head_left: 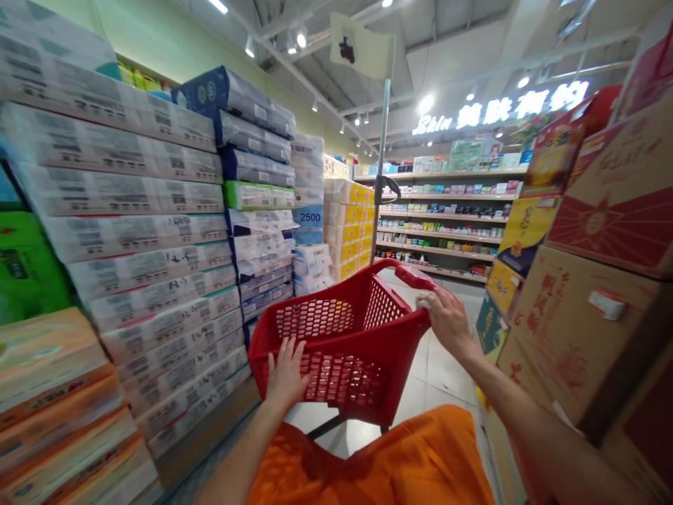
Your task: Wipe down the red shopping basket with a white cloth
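A red plastic shopping cart (344, 375) stands in front of me at an angle, its mesh basket showing nothing inside. My left hand (288, 372) rests against the near side of the basket at the rim, fingers stretched out and apart. At the cart's right end, my right hand (448, 319) is closed around a crumpled white tissue (428, 300) and presses it to the corner by the red handle (415, 277). Some of its fingers are hidden behind the tissue and rim. A metal pole (383, 133) with a pale flag (362, 48) rises behind the cart.
Tall stacks of white-wrapped packs (141, 182) and blue packs (257, 140) line the left. Orange packs (57, 393) sit at lower left. Cardboard cartons (583, 330) are piled close on the right. Stocked shelves (446, 210) stand behind, across a pale tiled floor (428, 372).
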`<move>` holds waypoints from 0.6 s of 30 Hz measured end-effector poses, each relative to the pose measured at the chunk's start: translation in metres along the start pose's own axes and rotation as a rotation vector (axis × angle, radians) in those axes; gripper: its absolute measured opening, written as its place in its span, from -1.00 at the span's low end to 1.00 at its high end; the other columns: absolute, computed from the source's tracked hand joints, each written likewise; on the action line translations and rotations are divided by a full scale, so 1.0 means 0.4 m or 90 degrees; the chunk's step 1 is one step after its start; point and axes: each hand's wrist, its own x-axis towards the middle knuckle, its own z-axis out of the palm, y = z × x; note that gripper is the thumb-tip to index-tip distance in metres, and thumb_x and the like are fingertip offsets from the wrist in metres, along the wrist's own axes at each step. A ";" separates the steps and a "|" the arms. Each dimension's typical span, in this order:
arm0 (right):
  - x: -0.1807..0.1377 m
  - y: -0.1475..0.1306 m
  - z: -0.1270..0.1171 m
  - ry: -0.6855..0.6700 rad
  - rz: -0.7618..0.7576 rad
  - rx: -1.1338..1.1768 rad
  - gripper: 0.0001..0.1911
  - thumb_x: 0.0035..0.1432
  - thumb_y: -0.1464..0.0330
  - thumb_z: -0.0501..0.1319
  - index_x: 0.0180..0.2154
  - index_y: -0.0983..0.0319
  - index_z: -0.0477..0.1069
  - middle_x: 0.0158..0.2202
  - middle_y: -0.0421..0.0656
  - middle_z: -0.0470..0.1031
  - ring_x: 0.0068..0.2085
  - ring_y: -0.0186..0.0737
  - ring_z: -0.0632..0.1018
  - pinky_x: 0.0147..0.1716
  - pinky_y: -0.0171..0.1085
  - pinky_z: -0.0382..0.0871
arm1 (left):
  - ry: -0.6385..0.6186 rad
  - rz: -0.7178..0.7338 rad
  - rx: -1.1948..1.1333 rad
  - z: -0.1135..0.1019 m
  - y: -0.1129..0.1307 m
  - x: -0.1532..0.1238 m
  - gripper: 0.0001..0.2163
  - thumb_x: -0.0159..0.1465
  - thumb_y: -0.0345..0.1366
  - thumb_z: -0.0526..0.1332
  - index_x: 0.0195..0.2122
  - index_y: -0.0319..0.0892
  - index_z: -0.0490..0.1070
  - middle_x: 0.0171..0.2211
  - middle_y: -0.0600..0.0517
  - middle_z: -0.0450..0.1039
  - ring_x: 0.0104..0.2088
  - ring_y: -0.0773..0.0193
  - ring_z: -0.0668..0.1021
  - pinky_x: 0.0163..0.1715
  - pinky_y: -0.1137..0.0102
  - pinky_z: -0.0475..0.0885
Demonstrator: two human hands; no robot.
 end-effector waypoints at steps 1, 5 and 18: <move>-0.004 -0.003 0.010 0.023 0.011 0.009 -0.72 0.14 0.47 0.00 -0.13 0.25 0.36 0.04 0.01 0.28 0.06 -0.07 0.27 0.04 -0.07 0.05 | -0.014 -0.003 0.003 -0.004 0.006 0.001 -0.40 0.04 -0.31 0.10 0.15 -0.19 0.05 0.23 -0.10 -0.07 0.23 0.09 -0.04 0.12 -0.04 -0.10; -0.044 -0.177 0.098 0.023 -0.100 0.110 -0.68 0.13 0.53 -0.03 -0.14 0.21 0.37 0.01 -0.04 0.35 0.04 -0.16 0.32 0.02 -0.12 0.12 | -0.070 -0.009 0.017 -0.016 0.037 0.005 -0.36 0.01 -0.32 0.10 0.17 -0.17 0.00 0.25 -0.07 -0.13 0.24 0.11 -0.08 0.14 -0.01 -0.13; -0.057 -0.108 0.089 0.106 -0.013 0.035 -0.67 0.12 0.51 0.00 -0.08 0.23 0.35 0.06 0.01 0.31 0.08 -0.03 0.30 0.06 0.04 -0.01 | -0.052 0.010 0.053 0.003 0.074 0.006 -0.35 0.04 -0.38 0.03 0.20 -0.29 -0.10 0.25 -0.11 -0.20 0.24 0.12 -0.11 0.15 0.05 -0.13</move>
